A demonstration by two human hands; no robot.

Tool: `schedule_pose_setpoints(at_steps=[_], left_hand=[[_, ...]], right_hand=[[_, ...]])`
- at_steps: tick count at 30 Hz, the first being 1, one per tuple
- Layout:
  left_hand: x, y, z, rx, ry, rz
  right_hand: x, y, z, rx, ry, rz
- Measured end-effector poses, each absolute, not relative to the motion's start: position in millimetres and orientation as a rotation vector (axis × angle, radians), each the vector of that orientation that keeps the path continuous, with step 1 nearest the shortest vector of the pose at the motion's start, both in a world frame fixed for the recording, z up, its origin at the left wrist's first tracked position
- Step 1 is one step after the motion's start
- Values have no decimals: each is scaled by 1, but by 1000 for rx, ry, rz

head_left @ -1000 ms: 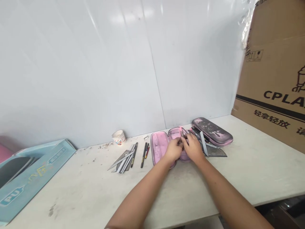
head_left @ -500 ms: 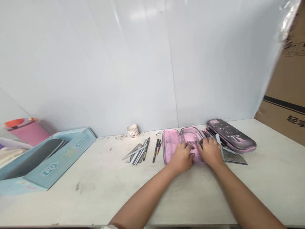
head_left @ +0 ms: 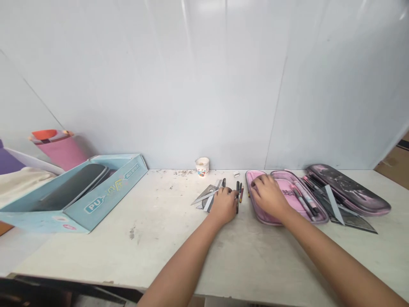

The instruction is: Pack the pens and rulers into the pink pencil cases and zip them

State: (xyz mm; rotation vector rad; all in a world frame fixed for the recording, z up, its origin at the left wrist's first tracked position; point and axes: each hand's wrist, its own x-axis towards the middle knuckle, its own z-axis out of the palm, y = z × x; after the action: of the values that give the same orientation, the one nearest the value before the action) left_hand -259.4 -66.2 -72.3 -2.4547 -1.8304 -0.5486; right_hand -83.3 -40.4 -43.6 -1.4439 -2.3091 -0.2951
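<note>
The desk (head_left: 128,251) carries an open pencil case (head_left: 284,181) at right; pens (head_left: 238,192) and set squares (head_left: 204,197) lie left of it, a paper cup (head_left: 202,166) behind them, a box (head_left: 79,196) far left.

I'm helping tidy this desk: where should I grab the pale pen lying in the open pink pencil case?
Pinch the pale pen around mid-barrel, coming straight down from above. It lies slanted on the lining, with a dark pen alongside, and the raised rim of the pink pencil case would likely block a low approach.

pink pencil case (head_left: 287,185), marbled black lid (head_left: 348,189)
</note>
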Motion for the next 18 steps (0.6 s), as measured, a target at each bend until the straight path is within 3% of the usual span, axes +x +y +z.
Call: schedule_pose_setpoints(at_steps=[12, 18], left_hand=[[-262, -70, -89, -2275, -1881, -592], [-260, -68, -81, -2239, -1970, -930]], right_hand=[[-153, 1, -62, -1687, -2563, -379], [-153, -7, -55, -1549, -2299, -492]])
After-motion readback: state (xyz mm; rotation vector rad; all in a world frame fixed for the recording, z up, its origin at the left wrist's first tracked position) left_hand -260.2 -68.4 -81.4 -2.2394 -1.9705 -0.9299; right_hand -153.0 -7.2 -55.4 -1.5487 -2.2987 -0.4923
